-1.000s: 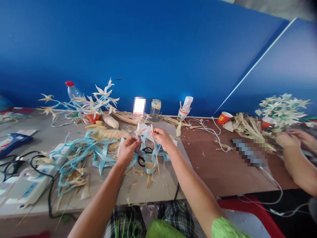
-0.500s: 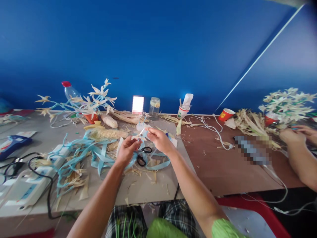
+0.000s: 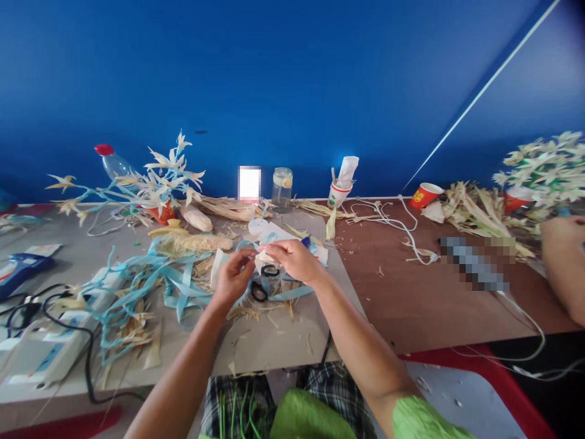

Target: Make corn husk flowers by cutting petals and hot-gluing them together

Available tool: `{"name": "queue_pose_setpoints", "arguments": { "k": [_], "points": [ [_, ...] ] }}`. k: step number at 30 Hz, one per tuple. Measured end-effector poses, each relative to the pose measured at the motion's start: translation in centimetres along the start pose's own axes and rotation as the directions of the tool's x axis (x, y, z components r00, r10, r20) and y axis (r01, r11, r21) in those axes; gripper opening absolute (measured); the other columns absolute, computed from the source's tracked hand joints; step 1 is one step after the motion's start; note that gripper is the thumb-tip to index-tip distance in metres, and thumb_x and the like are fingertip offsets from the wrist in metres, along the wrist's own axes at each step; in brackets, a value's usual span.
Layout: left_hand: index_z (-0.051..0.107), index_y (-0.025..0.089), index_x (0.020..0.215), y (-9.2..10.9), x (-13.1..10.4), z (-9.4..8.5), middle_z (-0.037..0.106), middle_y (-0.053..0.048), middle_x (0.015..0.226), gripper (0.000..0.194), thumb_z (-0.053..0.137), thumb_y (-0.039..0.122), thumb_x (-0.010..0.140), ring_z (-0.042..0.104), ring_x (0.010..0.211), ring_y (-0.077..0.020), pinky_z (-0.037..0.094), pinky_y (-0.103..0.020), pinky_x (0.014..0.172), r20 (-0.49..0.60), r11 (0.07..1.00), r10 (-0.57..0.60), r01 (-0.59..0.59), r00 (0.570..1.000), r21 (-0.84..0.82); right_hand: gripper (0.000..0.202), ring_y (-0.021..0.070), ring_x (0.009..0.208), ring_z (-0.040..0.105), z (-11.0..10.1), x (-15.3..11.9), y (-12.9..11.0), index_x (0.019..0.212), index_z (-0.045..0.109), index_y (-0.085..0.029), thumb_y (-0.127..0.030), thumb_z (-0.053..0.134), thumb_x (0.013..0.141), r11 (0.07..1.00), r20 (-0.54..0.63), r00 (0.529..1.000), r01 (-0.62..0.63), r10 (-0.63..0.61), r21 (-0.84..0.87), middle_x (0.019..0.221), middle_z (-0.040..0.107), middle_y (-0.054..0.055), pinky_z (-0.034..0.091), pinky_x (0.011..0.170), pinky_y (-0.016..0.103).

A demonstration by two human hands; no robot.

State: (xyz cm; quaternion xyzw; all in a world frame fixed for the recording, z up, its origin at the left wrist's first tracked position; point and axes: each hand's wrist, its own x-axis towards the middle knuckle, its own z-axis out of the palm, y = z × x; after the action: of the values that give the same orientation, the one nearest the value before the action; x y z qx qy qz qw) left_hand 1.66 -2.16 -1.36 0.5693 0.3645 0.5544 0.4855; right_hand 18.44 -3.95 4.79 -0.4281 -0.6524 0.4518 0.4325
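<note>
My left hand [image 3: 235, 273] and my right hand [image 3: 294, 259] meet above the middle of the table, fingertips pinched together. Between them is a small pale piece of corn husk [image 3: 262, 261], mostly covered by the fingers, so its exact shape is hard to make out. Just below the fingers lie scissors with black handles [image 3: 259, 291]. Light blue ribbon [image 3: 186, 291] is strewn to the left of my hands and beneath them. Behind the hands stands a small white round container [image 3: 258, 227] with blue stems poking up.
Husk flowers on blue stems [image 3: 164, 177] stand in a red cup at the back left. A power strip [image 3: 59, 341] and black cables lie at left. Toward the back are a glass jar [image 3: 282, 190] and a white cup [image 3: 339, 194]. Another person's arm [image 3: 564, 268] reaches in at right.
My hands have come closer together, and the light blue-white strip that showed at my right fingertips is no longer distinct. The view has shifted slightly. The other person's arm moved toward the right edge.
</note>
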Motion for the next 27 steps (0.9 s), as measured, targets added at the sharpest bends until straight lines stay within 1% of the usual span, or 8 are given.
{"name": "queue_pose_setpoints", "arguments": {
  "k": [2,5,9,14,18,22,24,27],
  "points": [
    [0.071,0.018,0.084,0.3,-0.3,0.0,0.066,-0.004,0.079,0.021,0.075,0.018,0.064,0.056,0.071,-0.0149,0.042,-0.024,0.063,0.002,0.999,0.008,-0.009,1.000,0.048,0.043,0.0100,0.056,0.040,0.0,0.0,0.1,0.076,0.068,-0.013,-0.052,0.050,0.084,1.000,-0.024,1.000,-0.007,0.006,-0.023,0.055,0.042,-0.003,0.032,0.054,0.022],
    [0.073,0.018,0.090,0.7,-0.6,0.0,0.067,-0.005,0.080,0.027,0.075,0.017,0.064,0.057,0.071,-0.0159,0.042,-0.024,0.063,0.003,0.995,0.003,-0.004,1.000,0.098,0.045,0.0115,0.058,0.044,0.2,0.0,0.2,0.072,0.068,-0.014,-0.052,0.049,0.085,0.996,-0.043,0.999,-0.014,0.010,-0.087,0.055,0.047,-0.002,0.033,0.055,0.022],
    [0.074,0.020,0.083,0.9,-0.5,-0.1,0.065,-0.002,0.071,0.017,0.072,0.018,0.067,0.057,0.068,-0.0153,0.043,-0.025,0.065,-0.015,0.987,0.052,-0.049,0.999,0.152,0.046,0.0126,0.059,0.045,0.5,0.0,0.1,0.068,0.066,-0.014,-0.052,0.048,0.086,0.988,-0.061,0.998,-0.012,0.003,-0.152,0.055,0.049,-0.001,0.033,0.055,0.022],
    [0.074,0.021,0.076,0.9,-0.3,-0.2,0.062,-0.001,0.065,0.008,0.072,0.022,0.068,0.053,0.060,-0.0135,0.042,-0.025,0.060,-0.007,0.995,0.051,-0.050,0.999,0.082,0.045,0.0135,0.062,0.048,0.7,-0.2,-0.6,0.070,0.067,-0.014,-0.051,0.048,0.087,0.990,-0.070,0.997,0.018,-0.028,-0.142,0.059,0.052,0.000,0.034,0.057,0.022],
    [0.072,0.020,0.075,1.1,-0.3,-0.1,0.061,-0.001,0.065,0.008,0.073,0.025,0.068,0.050,0.056,-0.0118,0.040,-0.024,0.056,-0.011,0.999,0.032,-0.032,0.999,0.013,0.044,0.0115,0.057,0.043,0.7,-0.5,-1.3,0.080,0.070,-0.014,-0.052,0.049,0.086,0.999,-0.074,0.997,-0.010,0.006,-0.049,0.056,0.047,-0.001,0.031,0.053,0.022],
    [0.070,0.019,0.073,1.5,-0.4,0.0,0.056,0.001,0.056,0.010,0.072,0.029,0.069,0.042,0.049,-0.0098,0.035,-0.023,0.049,0.054,1.000,0.011,-0.011,0.998,-0.003,0.042,0.0082,0.050,0.031,0.5,-0.8,-1.8,0.104,0.070,-0.015,-0.049,0.057,0.083,0.990,-0.019,0.999,-0.047,0.050,0.136,0.052,0.037,-0.005,0.024,0.047,0.022],
    [0.069,0.019,0.070,1.6,-0.4,0.0,0.055,0.001,0.054,0.010,0.072,0.029,0.069,0.041,0.048,-0.0094,0.034,-0.023,0.048,0.056,1.000,-0.010,0.011,0.998,-0.012,0.044,0.0075,0.048,0.028,0.0,-1.0,-2.1,0.113,0.067,-0.016,-0.046,0.059,0.082,0.974,0.009,0.999,-0.053,0.053,0.222,0.052,0.032,-0.007,0.023,0.047,0.022],
    [0.068,0.018,0.071,1.3,-0.2,-0.3,0.058,0.000,0.057,0.013,0.072,0.030,0.069,0.041,0.047,-0.0085,0.032,-0.023,0.047,0.043,0.996,-0.061,0.064,0.997,-0.068,0.042,0.0073,0.047,0.027,-1.3,-1.4,-2.5,0.117,0.065,-0.018,-0.045,0.055,0.087,0.957,-0.043,0.999,-0.014,0.027,0.289,0.051,0.031,-0.007,0.027,0.047,0.022]
  ]
}}
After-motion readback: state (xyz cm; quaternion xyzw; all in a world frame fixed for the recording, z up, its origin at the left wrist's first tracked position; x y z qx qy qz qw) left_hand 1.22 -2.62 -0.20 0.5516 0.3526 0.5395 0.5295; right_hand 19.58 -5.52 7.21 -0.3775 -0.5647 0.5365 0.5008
